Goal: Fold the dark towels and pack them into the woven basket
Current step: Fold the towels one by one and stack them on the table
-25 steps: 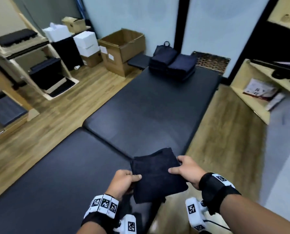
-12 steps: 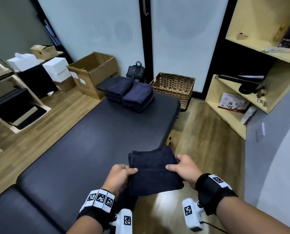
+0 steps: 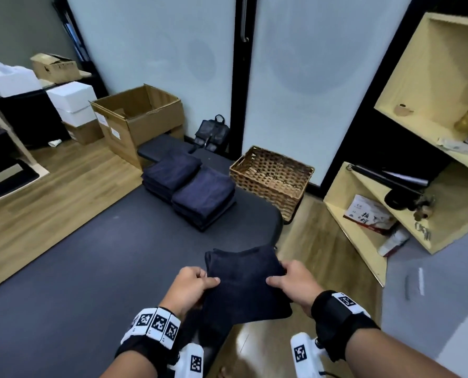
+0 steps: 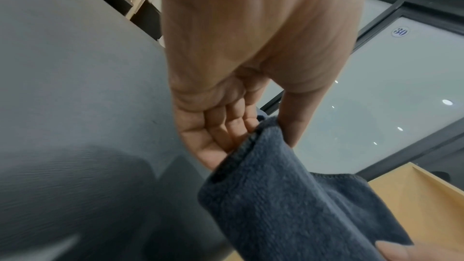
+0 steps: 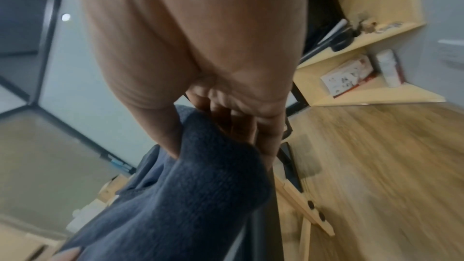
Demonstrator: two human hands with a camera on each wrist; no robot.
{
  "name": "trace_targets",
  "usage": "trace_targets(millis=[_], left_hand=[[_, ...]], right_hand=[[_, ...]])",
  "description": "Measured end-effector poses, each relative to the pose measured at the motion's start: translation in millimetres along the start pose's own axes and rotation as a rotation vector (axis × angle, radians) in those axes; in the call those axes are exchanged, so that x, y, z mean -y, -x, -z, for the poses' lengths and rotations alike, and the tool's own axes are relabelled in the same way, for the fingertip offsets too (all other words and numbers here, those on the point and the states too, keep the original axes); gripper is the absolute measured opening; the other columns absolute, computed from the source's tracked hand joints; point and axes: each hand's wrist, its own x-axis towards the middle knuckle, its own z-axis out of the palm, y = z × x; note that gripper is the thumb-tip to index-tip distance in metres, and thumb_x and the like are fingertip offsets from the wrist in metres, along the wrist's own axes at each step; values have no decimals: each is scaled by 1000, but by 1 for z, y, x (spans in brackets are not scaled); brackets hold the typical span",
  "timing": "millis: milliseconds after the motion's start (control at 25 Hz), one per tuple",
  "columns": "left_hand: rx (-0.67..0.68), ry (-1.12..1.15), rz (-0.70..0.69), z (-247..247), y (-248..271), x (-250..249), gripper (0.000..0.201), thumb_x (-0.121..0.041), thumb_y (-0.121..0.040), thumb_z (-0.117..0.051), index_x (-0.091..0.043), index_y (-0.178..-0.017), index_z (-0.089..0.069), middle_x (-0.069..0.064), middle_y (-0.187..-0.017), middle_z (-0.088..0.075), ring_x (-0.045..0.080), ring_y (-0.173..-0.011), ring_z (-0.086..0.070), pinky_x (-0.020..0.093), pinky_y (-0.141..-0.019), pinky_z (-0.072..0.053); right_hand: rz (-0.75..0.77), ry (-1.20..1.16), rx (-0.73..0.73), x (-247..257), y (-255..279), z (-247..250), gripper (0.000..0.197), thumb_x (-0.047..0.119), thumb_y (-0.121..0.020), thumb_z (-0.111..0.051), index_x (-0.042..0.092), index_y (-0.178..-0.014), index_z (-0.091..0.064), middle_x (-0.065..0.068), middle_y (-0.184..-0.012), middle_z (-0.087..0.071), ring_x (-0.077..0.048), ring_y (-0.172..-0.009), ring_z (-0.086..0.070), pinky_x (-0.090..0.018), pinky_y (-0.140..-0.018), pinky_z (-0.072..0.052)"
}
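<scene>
Held between both hands above the near end of the padded counter (image 3: pixel 96 263): one folded dark towel (image 3: pixel 245 285), its right part hanging past the counter edge over the wooden floor (image 3: pixel 325 257). Left hand (image 3: pixel 190 289) pinched the towel's left edge, thumb on top; right hand (image 3: pixel 295 282) pinched the right edge likewise.

Seen only from the head camera: two stacks of folded towels (image 3: pixel 192 186) side by side at the far end of the counter, and one woven basket (image 3: pixel 272 178) just beyond that end, apart from the held towel. Also one open cardboard box (image 3: pixel 138 118), white boxes at far left, one dark bag by the door, and wooden shelves (image 3: pixel 418 170) to the right.

Shown only by the left wrist camera: left fingers (image 4: pixel 226 124) curled beneath the towel (image 4: pixel 288 205), thumb pressed on its upper face. Shown only by the right wrist camera: right fingers (image 5: pixel 241 124) tucked under the towel (image 5: pixel 191 195), thumb over it.

Towel count in each stack too blurred to tell. Basket's inside bottom only partly visible. Both wrist pictures blurred by motion.
</scene>
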Motion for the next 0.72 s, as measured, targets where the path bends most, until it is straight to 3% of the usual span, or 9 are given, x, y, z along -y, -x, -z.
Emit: trace_targets(millis=[200, 360, 560, 720], left_hand=[[-77, 32, 43, -13, -60, -30, 42, -13, -82, -75, -18, -63, -38, 3, -52, -42, 18, -42, -41, 23, -41, -34], [-117, 94, 128, -25, -88, -40, 39, -12, -85, -72, -18, -66, -38, 5, -55, -45, 20, -46, -47, 29, -45, -44], [-212, 129, 231, -39, -123, -48, 33, -13, -88, -68, -17, -69, -41, 10, -54, -53, 23, -51, -53, 31, -48, -47], [-357, 221, 317, -70, -142, -54, 34, -11, -89, -67, -15, -69, -41, 13, -57, -48, 19, -45, -44, 27, -47, -39]], right_hand=[[42, 154, 55, 33, -87, 25, 17, 9, -79, -73, 8, -95, -71, -7, -92, -77, -22, -88, -73, -47, -88, -58], [77, 296, 142, 52, -146, 36, 17, 14, -82, -75, 10, -98, -71, -2, -93, -76, -17, -89, -72, -43, -88, -58], [141, 387, 337, 59, -241, 41, 21, 25, -73, -79, 15, -91, -75, 2, -88, -79, -16, -85, -74, -45, -86, -60], [179, 445, 508, 52, -312, 43, 39, 44, -59, -75, 23, -91, -76, 7, -87, -79, -15, -86, -75, -44, -87, -60]])
